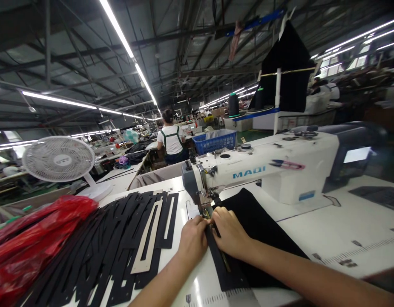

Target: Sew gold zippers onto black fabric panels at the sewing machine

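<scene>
- Black fabric point(260, 230) lies flat on the white worktop point(327, 230), its near strip running up to the needle of the sewing machine point(263, 170).
- Left hand point(193, 239) presses down on the left side of the strip, fingers closed onto the cloth; right hand point(230, 232) pins the right side, fingertips just beside the presser foot.
- Judging by how it drapes, the cloth is light, soft and limp; it would need holding flat at the edges close to the needle, fingers kept clear of the point.
- Stacked black cut pieces point(120, 243) lie just left of the left hand, with a pale template point(148, 243) on top.
- Red plastic bag point(30, 238) sits at the far left, and a white fan point(59, 160) stands behind it.
- Open worktop lies to the right; the machine body hems in the back.
- Another person point(171, 138) works well apart, beyond a blue basket point(216, 141).
</scene>
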`<state>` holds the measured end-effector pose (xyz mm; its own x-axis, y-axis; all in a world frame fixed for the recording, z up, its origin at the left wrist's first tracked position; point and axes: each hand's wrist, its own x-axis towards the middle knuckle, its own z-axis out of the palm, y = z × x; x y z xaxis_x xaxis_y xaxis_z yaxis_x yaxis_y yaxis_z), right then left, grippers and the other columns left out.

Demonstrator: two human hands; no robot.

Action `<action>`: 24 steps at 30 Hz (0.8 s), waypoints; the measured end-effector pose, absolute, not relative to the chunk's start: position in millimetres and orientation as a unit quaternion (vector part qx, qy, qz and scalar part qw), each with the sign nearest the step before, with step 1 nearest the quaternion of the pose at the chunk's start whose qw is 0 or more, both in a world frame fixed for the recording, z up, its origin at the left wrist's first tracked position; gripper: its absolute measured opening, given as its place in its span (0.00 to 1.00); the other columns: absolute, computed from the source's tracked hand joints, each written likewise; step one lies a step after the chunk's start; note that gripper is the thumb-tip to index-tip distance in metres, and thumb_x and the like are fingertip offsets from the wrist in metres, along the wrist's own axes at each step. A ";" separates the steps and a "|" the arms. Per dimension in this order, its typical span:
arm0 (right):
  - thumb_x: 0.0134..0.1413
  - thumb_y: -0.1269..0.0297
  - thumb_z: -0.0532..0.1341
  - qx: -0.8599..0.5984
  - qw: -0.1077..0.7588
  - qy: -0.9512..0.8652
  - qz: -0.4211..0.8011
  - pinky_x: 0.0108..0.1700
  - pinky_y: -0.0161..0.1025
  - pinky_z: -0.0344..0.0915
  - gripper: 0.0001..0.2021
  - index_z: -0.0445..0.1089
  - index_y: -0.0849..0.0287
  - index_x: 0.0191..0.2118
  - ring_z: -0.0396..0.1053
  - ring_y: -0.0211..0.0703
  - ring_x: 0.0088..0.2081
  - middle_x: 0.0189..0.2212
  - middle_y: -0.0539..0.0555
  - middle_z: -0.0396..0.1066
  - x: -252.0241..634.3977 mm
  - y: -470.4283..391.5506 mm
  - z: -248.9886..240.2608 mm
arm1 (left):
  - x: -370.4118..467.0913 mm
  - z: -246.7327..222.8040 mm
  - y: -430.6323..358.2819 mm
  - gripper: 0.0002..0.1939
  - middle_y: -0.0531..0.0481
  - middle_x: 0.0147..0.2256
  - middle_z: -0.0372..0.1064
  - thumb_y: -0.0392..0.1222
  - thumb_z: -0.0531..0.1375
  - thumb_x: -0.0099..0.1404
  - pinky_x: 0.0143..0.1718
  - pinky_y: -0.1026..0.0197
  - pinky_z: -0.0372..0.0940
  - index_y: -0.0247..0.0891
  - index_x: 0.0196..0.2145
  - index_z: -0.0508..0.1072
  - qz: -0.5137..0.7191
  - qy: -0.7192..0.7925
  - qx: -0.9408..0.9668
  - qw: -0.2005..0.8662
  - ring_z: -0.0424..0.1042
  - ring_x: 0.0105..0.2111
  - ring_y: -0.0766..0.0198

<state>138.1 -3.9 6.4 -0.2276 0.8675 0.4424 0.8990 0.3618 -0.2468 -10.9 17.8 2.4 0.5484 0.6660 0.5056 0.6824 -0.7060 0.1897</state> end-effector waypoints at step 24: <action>0.42 0.78 0.52 -0.452 0.180 -0.874 0.010 0.46 0.46 0.56 0.15 0.67 0.64 0.38 0.61 0.50 0.43 0.40 0.60 0.66 171.7 -62.4 29.0 | -12.8 0.4 -14.2 0.17 0.43 0.43 0.70 0.27 0.53 0.57 0.45 0.51 0.66 0.37 0.43 0.70 -0.239 -0.359 -0.902 0.029 0.71 0.42 0.55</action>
